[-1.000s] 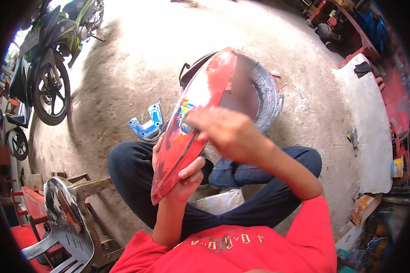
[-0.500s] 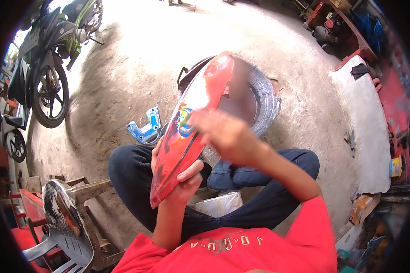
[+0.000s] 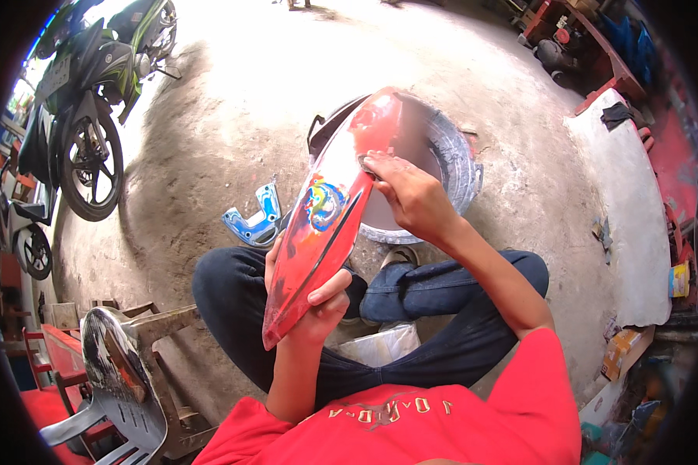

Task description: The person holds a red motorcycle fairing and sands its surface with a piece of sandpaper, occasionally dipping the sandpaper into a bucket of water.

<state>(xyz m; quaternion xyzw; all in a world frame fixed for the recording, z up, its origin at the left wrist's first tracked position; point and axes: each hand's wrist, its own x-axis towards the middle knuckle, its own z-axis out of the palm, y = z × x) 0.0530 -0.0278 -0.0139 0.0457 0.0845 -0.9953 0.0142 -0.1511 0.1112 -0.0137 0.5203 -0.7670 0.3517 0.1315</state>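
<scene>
A long red motorcycle body panel [image 3: 306, 260], with a multicoloured swirled patch and a dark slot, slants up over my crossed legs. Its lower part rests in my left hand [image 3: 320, 310], the fingers wrapped round both edges. My right hand [image 3: 411, 190] presses its bunched fingertips on the panel's right edge, above the coloured patch. A small dark bit shows under those fingertips, too little to name. Behind the panel's upper end stands a round grey tub [image 3: 461, 167], its murky brownish inside partly hidden. A blue and white bracket-like part [image 3: 254, 221] lies on the floor left of the panel.
A motorcycle [image 3: 93, 147] stands at the far left. Near my left knee is a worn plastic chair [image 3: 124, 387]. A white slab [image 3: 632, 225] runs along the right side, with a cardboard box [image 3: 624, 353] by its near end. A pale block [image 3: 380, 345] lies between my legs.
My right hand, blurred over the coloured patch before, has moved up and right to the panel's edge. The patch is now uncovered. My left hand keeps its hold.
</scene>
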